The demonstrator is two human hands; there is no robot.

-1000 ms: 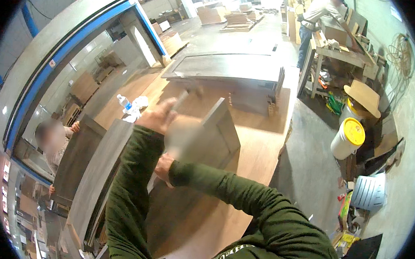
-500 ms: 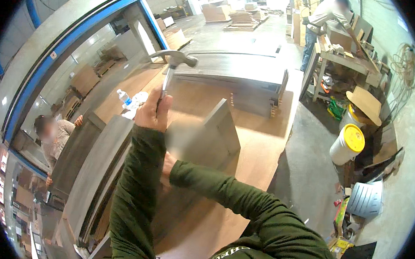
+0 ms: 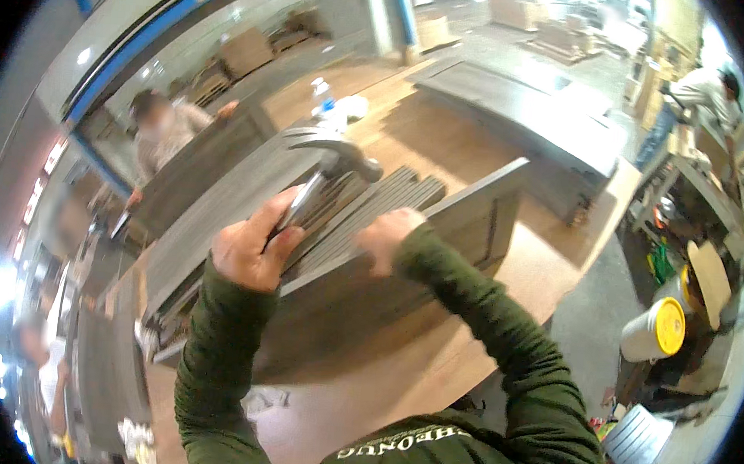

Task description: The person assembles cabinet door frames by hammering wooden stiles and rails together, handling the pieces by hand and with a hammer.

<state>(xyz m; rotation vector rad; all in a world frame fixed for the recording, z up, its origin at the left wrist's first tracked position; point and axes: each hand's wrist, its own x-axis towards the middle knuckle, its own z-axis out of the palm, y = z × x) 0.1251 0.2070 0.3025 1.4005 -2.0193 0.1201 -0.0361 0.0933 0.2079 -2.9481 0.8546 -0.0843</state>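
Note:
My left hand is closed around the handle of a claw hammer, its metal head raised above the work. A grey wooden panel stands on its edge across the table in front of me. My right hand is at this panel's upper edge, its fingers smeared by motion; whether they hold anything is unclear. Just beyond both hands lie several narrow grey wood strips. Farther left, a long grey board extends alongside them.
A brown sheet covers the table. Grey panels lie at its far side, and a water bottle stands behind the hammer. At left a person holds a dark panel. A yellow-lidded bucket stands on the floor at right.
The view has swung, shifting the surroundings right. My left hand with the hammer is lower. My right hand, partly hidden before behind my left sleeve, now shows fully at the panel's upper edge.

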